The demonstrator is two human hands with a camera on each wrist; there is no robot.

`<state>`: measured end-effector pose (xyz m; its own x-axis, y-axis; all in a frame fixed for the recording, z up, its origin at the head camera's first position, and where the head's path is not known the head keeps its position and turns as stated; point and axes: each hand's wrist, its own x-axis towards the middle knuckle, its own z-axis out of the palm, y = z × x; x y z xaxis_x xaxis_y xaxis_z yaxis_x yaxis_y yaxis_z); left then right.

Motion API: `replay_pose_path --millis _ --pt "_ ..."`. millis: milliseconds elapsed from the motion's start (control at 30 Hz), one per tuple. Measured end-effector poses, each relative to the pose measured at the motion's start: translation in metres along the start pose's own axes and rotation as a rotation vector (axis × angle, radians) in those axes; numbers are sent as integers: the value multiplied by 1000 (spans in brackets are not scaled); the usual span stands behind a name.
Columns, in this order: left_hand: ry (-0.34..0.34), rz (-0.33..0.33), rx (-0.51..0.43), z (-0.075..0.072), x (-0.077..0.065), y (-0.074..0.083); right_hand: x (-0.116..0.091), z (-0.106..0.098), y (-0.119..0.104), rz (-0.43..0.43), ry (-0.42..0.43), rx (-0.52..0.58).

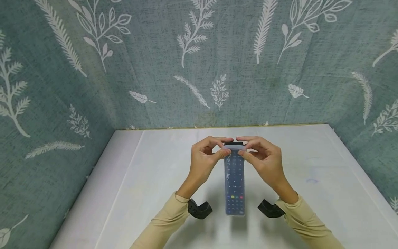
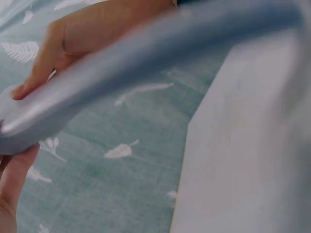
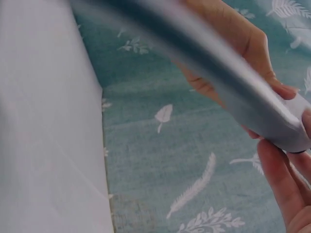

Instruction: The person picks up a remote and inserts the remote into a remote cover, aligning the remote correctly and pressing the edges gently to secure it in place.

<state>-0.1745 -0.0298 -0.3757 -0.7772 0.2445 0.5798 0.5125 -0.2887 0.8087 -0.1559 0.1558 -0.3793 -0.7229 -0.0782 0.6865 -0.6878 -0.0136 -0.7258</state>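
A dark remote control [image 1: 234,183] in a clear, pale blue sleeve-like cover is held upright over the table in the head view, buttons facing me. Its black end [image 1: 234,143] sticks out above the cover's pale rim [image 1: 235,147]. My left hand [image 1: 202,157] pinches the top left corner, thumb on the front and index finger at the black end. Mirroring it, my right hand [image 1: 265,157] pinches the top right corner. Both wrist views show the cover [image 2: 112,73] blurred and close, with fingertips around its far end.
Beneath the hands lies a white table [image 1: 149,193]. Green-grey fabric [image 1: 242,93] with white leaf prints hangs behind it and at both sides. A black wrist camera [image 1: 200,209] sits on the left wrist, another [image 1: 270,209] on the right.
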Motion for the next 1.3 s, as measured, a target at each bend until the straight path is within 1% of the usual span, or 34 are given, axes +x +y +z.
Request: replay_pose_path --millis 67,167,300,400,467,667,767,833,933,1000,1067,1133,1200,1300 --pt "3 -3 3 0 1 0 0 -1 0 4 -16 -9" --pt "13 -2 14 1 1 1 1 -1 0 -30 -16 -10" --pt "16 8 35 2 1 1 2 1 0 -113 16 42" --pt "16 15 53 2 -1 -1 2 3 -1 -140 43 78" --pt "17 26 56 3 -2 -2 2 5 -1 -139 62 95" --pt "23 87 85 2 0 -3 1 11 0 -139 106 181" --pt "37 89 94 1 -1 -3 2 11 3 -127 87 192" --pt "44 72 83 0 -3 -3 3 9 5 -94 61 173" --pt "48 30 54 0 -7 -5 3 5 6 -15 21 90" --pt "53 5 48 0 -9 -6 1 3 6 28 -2 6" --pt "67 -9 51 1 -10 -7 -1 2 4 47 -12 -98" --pt "84 -13 60 2 -12 -8 -3 4 2 28 -8 -213" --pt "99 -12 63 4 -13 -8 -6 6 0 -9 12 -323" --pt "113 -14 58 8 -13 -7 -8 11 -5 -79 39 -443"
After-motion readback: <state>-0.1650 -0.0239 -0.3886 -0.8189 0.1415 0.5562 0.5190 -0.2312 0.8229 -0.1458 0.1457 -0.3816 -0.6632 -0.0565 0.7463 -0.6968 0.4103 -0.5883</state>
